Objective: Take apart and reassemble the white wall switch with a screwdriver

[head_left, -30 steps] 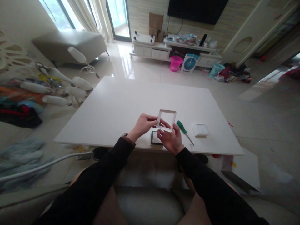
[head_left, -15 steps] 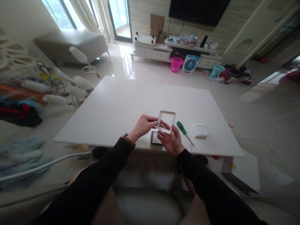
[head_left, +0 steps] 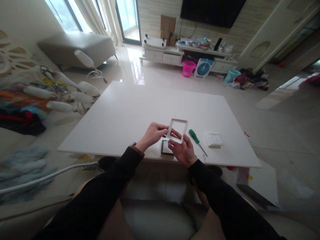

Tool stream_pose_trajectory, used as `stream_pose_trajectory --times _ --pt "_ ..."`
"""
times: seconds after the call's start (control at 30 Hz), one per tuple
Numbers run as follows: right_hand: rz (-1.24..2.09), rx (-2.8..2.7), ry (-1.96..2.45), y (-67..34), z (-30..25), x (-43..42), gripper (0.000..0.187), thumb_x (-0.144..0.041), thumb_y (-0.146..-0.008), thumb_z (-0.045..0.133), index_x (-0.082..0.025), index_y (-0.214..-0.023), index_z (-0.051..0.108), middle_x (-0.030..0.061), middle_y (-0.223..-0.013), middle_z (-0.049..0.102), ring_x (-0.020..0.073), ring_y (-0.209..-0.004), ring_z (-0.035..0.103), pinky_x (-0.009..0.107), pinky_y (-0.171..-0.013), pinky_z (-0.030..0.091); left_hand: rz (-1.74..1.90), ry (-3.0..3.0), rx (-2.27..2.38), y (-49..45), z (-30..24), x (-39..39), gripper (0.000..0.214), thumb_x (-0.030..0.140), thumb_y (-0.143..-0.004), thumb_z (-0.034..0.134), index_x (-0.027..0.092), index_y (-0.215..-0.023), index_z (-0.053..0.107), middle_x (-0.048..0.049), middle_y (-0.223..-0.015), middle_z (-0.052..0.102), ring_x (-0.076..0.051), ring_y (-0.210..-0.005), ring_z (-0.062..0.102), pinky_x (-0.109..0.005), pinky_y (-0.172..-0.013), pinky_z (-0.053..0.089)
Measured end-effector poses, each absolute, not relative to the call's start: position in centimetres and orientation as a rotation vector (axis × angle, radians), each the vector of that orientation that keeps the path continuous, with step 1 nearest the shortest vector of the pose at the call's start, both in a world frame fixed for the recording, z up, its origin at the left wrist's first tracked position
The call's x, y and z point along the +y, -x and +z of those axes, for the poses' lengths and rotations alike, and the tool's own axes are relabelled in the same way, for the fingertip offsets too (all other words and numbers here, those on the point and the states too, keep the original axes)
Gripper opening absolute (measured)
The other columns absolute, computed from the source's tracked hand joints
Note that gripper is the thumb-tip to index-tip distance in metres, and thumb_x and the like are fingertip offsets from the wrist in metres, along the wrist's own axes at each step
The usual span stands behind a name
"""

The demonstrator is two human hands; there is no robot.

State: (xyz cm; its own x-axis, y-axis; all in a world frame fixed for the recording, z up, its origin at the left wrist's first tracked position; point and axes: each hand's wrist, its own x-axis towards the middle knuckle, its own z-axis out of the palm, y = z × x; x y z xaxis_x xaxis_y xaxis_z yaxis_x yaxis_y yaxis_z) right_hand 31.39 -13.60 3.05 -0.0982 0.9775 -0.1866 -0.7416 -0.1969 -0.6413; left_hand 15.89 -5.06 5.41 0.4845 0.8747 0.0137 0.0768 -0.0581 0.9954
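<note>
Both hands hold a white rectangular frame (head_left: 186,126), tilted up above the near edge of the table. My left hand (head_left: 155,133) pinches its left side, while my right hand (head_left: 183,150) grips its lower right corner. Under the right hand lies a dark-edged square piece with a pale face (head_left: 165,148), partly covered by the fingers. A screwdriver with a green handle (head_left: 194,136) rests just right of the hands, its shaft pointing toward me. Farther right is a white wall socket (head_left: 214,139), lying face up.
The white table (head_left: 135,106) spans the space before me. By the screwdriver's tip lies a small clear piece (head_left: 204,157). White lamp arms (head_left: 83,59) rise at the left. Beyond the table stand a pink basket (head_left: 188,69), a blue fan (head_left: 203,68) and a low cabinet (head_left: 160,55).
Almost nothing differs. The hands keep the same hold on the white frame, and the view has shifted very slightly.
</note>
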Motion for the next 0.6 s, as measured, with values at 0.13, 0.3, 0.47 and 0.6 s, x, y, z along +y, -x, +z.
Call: stream_pose_trajectory --times 0.13,0.3,0.47,0.6 --pt "1.642 -0.458 0.687 -31.39 3.22 -13.64 0.037 -0.049 -0.083 0.075 -0.025 -0.112 0.078 0.0041 -0.122 0.074 0.0143 -0.080 0.064 0.030 -0.073 0.055 0.820 -1.497 0.868 -15.97 5.50 -5.05 0.031 0.024 -0.079 0.062 0.016 -0.095 0.087 -0.0057 -0.085 0.083 -0.017 -0.077 0.073 -0.022 -0.065 0.056" --pt "1.641 -0.442 0.686 -31.45 3.28 -13.51 0.041 -0.053 -0.082 0.076 -0.024 -0.111 0.078 0.0042 -0.118 0.074 0.0142 -0.079 0.064 0.030 -0.073 0.055 0.823 -1.497 0.862 -16.10 5.63 -5.06 0.032 0.024 -0.079 0.061 0.016 -0.096 0.087 -0.0056 -0.084 0.083 -0.016 -0.076 0.072 -0.022 -0.065 0.055" --pt "1.655 -0.438 0.685 -31.53 3.19 -13.57 0.040 -0.051 -0.085 0.073 -0.025 -0.116 0.077 0.0046 -0.118 0.074 0.0150 -0.080 0.064 0.031 -0.074 0.055 0.825 -1.508 0.867 -16.01 5.52 -5.04 0.032 0.024 -0.078 0.062 0.015 -0.095 0.087 -0.0058 -0.083 0.083 -0.016 -0.074 0.071 -0.022 -0.065 0.055" --pt "1.648 -0.435 0.680 -31.56 3.12 -13.56 0.041 -0.052 -0.086 0.072 -0.025 -0.116 0.076 0.0048 -0.119 0.074 0.0154 -0.080 0.064 0.032 -0.073 0.055 0.831 -1.501 0.868 -16.01 5.49 -5.02 0.031 0.024 -0.078 0.062 0.015 -0.095 0.087 -0.0061 -0.085 0.083 -0.016 -0.074 0.072 -0.023 -0.065 0.055"
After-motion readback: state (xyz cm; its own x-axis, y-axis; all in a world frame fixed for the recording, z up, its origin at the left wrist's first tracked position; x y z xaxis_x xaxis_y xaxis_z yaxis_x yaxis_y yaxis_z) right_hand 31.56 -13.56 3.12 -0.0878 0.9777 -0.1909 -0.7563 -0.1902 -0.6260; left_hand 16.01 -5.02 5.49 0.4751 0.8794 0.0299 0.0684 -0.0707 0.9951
